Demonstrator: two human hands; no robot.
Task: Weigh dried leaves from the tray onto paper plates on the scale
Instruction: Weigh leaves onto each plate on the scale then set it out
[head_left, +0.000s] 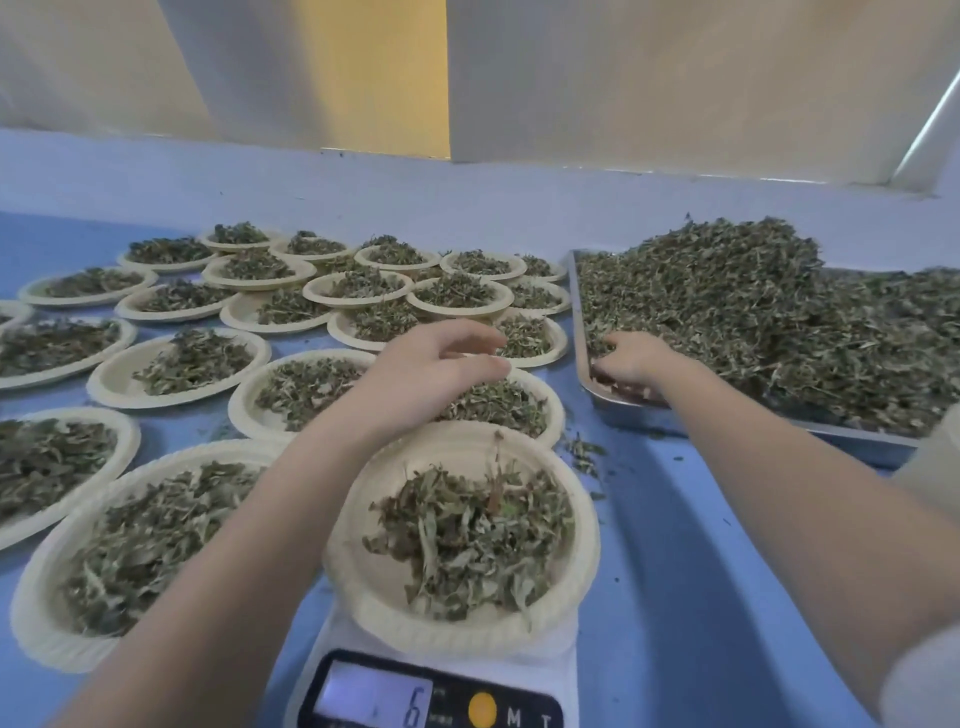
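A white digital scale (343, 691) sits at the bottom centre, its display reading 6. On it rests a paper plate (363, 582) with a loose heap of dried leaves (467, 530). At the right stands a metal tray (613, 402) piled with dried leaves (753, 322). My right hand (631, 364) reaches into the tray's near left corner, fingers curled down into the leaves. My left hand (431, 369) hovers with relaxed fingers above a filled plate (545, 400) just behind the scale, holding nothing.
Several filled paper plates (192, 364) cover the blue table (675, 545) to the left and behind the scale, some overlapping. Leaf crumbs (584, 452) lie between the plates and the tray. A pale wall closes the far side.
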